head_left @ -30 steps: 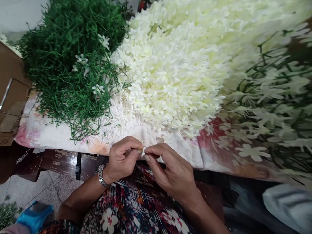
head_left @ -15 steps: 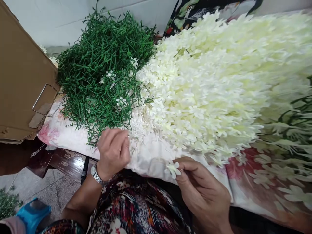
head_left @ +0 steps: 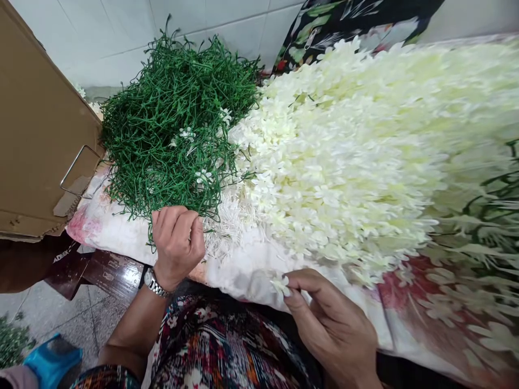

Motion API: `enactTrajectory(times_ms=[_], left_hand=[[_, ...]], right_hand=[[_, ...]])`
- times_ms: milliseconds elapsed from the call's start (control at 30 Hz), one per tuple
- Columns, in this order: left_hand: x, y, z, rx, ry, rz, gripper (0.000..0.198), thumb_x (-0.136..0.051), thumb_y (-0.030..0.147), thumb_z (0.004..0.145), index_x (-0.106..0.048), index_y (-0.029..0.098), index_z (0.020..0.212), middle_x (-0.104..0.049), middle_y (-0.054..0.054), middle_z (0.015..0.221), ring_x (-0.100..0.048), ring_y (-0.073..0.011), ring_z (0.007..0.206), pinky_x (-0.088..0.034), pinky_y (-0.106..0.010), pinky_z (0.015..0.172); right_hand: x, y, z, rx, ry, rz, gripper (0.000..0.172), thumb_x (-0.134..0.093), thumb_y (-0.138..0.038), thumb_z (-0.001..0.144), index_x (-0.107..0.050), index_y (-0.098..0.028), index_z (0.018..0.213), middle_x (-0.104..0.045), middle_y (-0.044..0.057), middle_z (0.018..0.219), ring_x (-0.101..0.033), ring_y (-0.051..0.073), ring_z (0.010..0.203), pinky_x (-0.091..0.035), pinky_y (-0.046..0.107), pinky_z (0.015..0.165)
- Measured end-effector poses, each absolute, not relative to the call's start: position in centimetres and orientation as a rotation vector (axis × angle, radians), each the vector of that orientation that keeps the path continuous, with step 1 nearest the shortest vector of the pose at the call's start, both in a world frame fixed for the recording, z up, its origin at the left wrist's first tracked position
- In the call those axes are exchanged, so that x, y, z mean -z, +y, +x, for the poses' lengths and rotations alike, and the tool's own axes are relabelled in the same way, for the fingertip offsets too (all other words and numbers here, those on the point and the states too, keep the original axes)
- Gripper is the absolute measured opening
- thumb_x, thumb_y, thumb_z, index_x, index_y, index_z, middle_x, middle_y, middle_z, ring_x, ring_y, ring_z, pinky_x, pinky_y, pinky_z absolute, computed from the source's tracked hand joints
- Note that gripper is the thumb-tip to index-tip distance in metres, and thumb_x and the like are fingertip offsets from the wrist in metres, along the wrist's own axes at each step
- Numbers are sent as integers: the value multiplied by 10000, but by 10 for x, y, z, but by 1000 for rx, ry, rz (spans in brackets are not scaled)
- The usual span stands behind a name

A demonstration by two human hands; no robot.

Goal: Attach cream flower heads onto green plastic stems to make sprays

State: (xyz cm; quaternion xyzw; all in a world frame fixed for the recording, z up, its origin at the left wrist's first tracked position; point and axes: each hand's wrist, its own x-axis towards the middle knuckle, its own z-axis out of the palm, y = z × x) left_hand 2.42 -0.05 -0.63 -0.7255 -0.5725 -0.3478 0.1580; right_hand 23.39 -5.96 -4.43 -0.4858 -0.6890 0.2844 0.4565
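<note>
Between the thumb and index finger of my right hand (head_left: 330, 324) is a small cream artificial flower (head_left: 279, 284), pinched by its edge above the white cloth (head_left: 231, 275). My left hand (head_left: 178, 240), with a wristwatch on its wrist, is curled closed at the front edge of a tangled heap of green plastic stems (head_left: 174, 119). Whatever its fingers hold is hidden from view. A broad pile of cream artificial flowers (head_left: 344, 162) spreads to the right of the stems. Thin white stamens (head_left: 231, 221) lie loose between the two piles.
At the left stands a cardboard box (head_left: 36, 124) with a bent wire (head_left: 77, 167) at its edge. A blue plastic stool (head_left: 52, 362) is on the floor. Behind the flowers is a dark floral bag (head_left: 324, 32). Finished-looking flowers with green stems (head_left: 498, 200) lie at the far right.
My left hand has shifted slightly left and up toward the stems, still closed. My right hand has moved a little left and down with the flower. The view has tilted slightly.
</note>
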Motion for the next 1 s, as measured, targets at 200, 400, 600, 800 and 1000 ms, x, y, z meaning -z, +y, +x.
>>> enactTrajectory(times_ms=[200, 400, 600, 800, 1000], left_hand=[[-8, -12, 29, 1447, -1732, -2007, 105, -546, 65, 705, -555, 147, 769, -543, -17, 750, -520, -108, 708, -437, -228, 593], [0, -14, 33, 2131, -1989, -1851, 61, -509, 123, 752, -519, 145, 696, -499, -4, 780, -522, -75, 608, -447, -205, 491], [4, -19, 29, 1827, -2132, -1965, 69, -524, 94, 729, -543, 131, 673, -514, -9, 782, -550, -82, 627, -467, -211, 519], [8, -27, 19, 1901, -1914, -1783, 103, -531, 51, 708, -547, 141, 662, -536, 0, 680, -556, -127, 739, -487, -265, 609], [3, -39, 20, 1998, -1711, -1867, 84, -493, 67, 727, -517, 147, 734, -521, 2, 794, -555, -63, 540, -477, -217, 457]], right_hand=[[39, -57, 233, -660, -1742, -1172, 131, -480, -61, 736, -473, -181, 787, -496, -1, 691, -483, 83, 627, -386, 183, 546], [40, -57, 234, -641, -1746, -1154, 149, -488, -45, 725, -477, -179, 790, -505, 1, 688, -495, 89, 632, -391, 194, 549], [40, -59, 236, -651, -1738, -1109, 179, -494, -26, 713, -481, -177, 808, -508, 5, 696, -497, 93, 642, -398, 206, 566], [39, -59, 238, -657, -1737, -1131, 170, -502, -33, 704, -484, -182, 785, -514, 1, 688, -505, 97, 634, -396, 213, 550], [36, -59, 237, -646, -1737, -1127, 177, -501, -34, 705, -491, -184, 798, -524, -2, 684, -508, 93, 618, -394, 216, 540]])
